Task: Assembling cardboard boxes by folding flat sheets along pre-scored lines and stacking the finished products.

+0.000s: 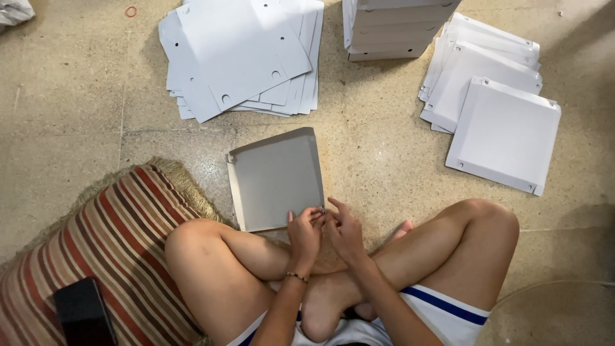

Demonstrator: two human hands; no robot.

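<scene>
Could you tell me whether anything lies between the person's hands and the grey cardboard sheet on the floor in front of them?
Nothing visible does. The left hand and the right hand already meet at the near right corner of the grey cardboard sheet, fingertips on its edge. The white flat sheets and the folded white trays lie farther off on the floor.

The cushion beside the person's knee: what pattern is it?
The cushion has red, tan and dark stripes, clearest in the head view.
</scene>
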